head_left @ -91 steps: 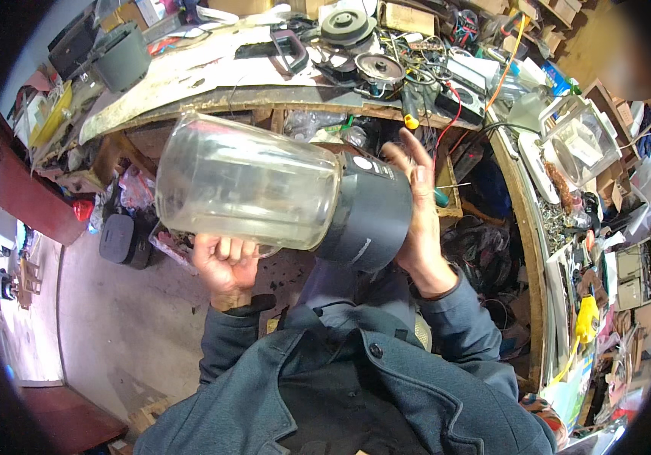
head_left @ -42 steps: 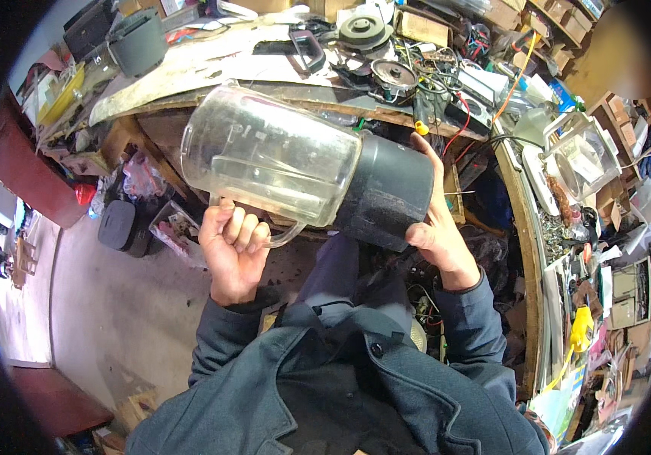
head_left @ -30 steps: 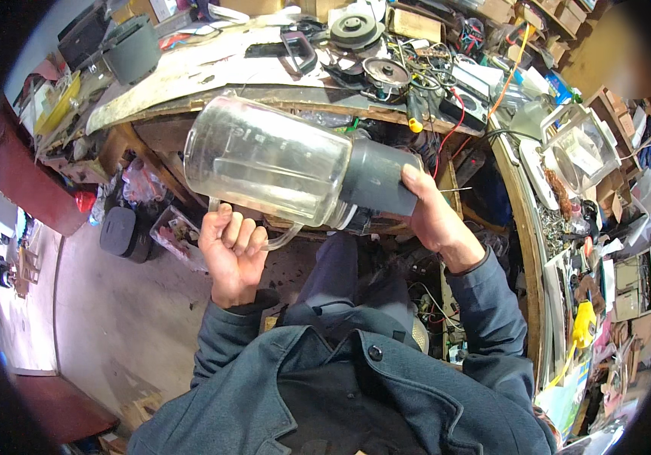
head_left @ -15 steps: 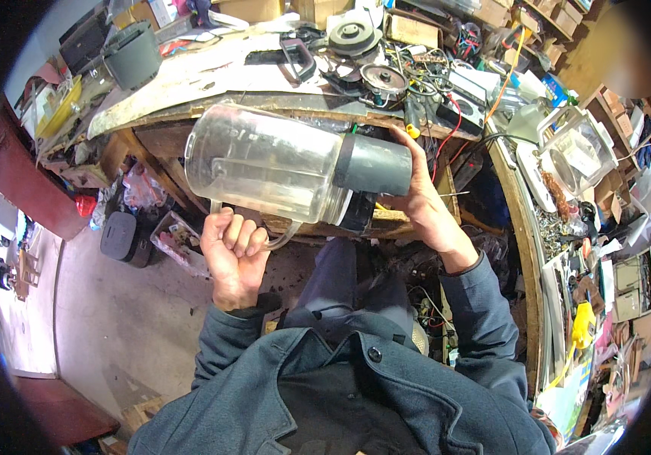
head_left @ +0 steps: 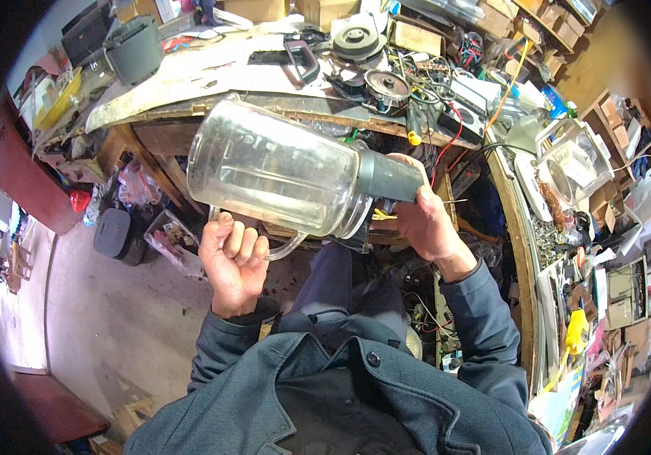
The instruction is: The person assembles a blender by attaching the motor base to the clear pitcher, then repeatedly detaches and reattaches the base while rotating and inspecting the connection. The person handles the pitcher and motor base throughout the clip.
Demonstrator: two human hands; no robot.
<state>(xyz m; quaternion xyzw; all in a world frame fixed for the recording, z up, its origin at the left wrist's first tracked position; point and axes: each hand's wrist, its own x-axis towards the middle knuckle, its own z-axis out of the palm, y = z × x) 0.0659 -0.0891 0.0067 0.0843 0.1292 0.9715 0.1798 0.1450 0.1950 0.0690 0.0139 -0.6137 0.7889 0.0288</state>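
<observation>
A clear blender jar (head_left: 272, 171) lies on its side in the air in front of the bench. My left hand (head_left: 234, 258) is closed around its clear handle (head_left: 289, 247), fingers curled under the jar. At the jar's right end sits a dark grey, tapered cylindrical piece (head_left: 388, 176), slanting slightly downward to the right. My right hand (head_left: 429, 220) grips the outer end of that grey piece, its thumb at the tip and other fingers partly hidden behind. The jar's clear rim shows below the piece; how the two join is hard to make out.
A cluttered workbench ahead bears a round grey part (head_left: 358, 38), a metal disc part (head_left: 387, 86), tangled wires and a grey container (head_left: 134, 51). Another clear jug (head_left: 577, 161) and a yellow tool (head_left: 577, 331) lie on the right-hand bench. A dark bin (head_left: 117, 235) stands on the floor.
The jar and grey piece have shifted slightly right, and their right end has dipped. My right thumb has come round onto the grey piece's end. My left hand keeps its hold.
</observation>
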